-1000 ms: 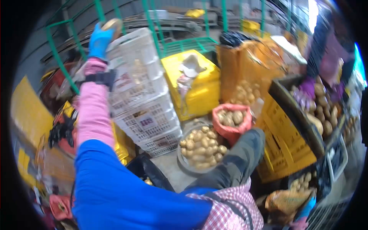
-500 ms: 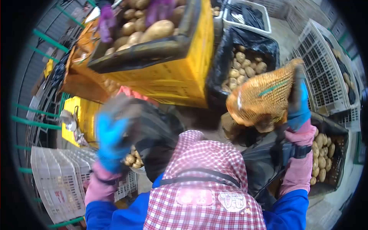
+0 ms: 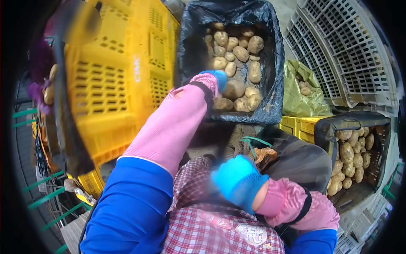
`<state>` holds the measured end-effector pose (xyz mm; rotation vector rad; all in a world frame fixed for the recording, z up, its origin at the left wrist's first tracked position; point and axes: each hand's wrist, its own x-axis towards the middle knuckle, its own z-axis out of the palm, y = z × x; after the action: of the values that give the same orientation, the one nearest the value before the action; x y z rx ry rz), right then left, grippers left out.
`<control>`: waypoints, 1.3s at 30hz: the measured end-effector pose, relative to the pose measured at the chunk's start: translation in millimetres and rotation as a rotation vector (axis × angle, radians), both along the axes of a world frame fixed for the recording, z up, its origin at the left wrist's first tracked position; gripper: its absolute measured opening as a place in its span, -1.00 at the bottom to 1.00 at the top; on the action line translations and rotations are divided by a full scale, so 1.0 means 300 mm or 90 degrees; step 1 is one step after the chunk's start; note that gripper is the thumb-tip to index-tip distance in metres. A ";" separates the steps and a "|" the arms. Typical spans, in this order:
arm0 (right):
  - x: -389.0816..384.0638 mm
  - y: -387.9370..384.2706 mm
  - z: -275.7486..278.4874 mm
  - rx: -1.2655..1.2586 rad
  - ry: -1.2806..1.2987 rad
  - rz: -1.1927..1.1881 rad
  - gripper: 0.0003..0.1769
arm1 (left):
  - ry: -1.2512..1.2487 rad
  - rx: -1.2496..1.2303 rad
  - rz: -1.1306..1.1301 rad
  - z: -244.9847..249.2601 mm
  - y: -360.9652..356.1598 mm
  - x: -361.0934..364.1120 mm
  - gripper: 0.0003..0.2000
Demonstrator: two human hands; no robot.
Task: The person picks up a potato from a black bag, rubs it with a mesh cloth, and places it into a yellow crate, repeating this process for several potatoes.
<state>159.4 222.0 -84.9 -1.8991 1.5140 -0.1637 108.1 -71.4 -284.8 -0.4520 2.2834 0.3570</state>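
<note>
My left hand (image 3: 218, 80), in a blue glove, reaches over the near left part of a crate lined with black plastic (image 3: 274, 84). Its fingers are hidden behind the wrist and blurred. A large potato (image 3: 234, 89) lies right beside it, among several more potatoes (image 3: 241, 54). My right hand (image 3: 237, 175), also blue-gloved, is closed in front of my checked apron (image 3: 207, 220), smeared by motion; I cannot tell what is in it. Close beyond it, by my right leg, shows the orange mesh bag (image 3: 265, 156) with a green string (image 3: 249, 142).
Stacked yellow crates (image 3: 101, 84) rise at the left, with a purple-gloved hand (image 3: 36, 95) of another person at the edge. On the right are a dark-lined crate of potatoes (image 3: 350, 156), a greenish bag (image 3: 300, 95) and white slatted crates (image 3: 338, 46).
The view has swung right. My left hand has moved forward over the black-lined crate. My right hand has let go of the mesh bag and come in toward my body; the bag sits lower.
</note>
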 end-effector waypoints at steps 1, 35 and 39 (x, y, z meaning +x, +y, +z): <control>-0.019 -0.022 0.010 0.024 0.016 0.003 -0.88 | -0.042 -0.024 -0.052 -0.063 -0.010 0.018 -0.66; 0.088 0.012 -0.164 -0.368 -1.157 -0.646 -0.63 | 0.808 0.880 0.604 0.839 0.606 0.909 -0.26; 0.164 0.022 -0.134 -0.403 -1.135 -0.574 -0.59 | 0.624 1.345 0.859 0.763 0.640 0.968 -0.24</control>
<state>208.7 228.5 -125.1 -0.4885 0.7441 -2.1689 398.3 120.6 -55.9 -0.4728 0.5002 3.4046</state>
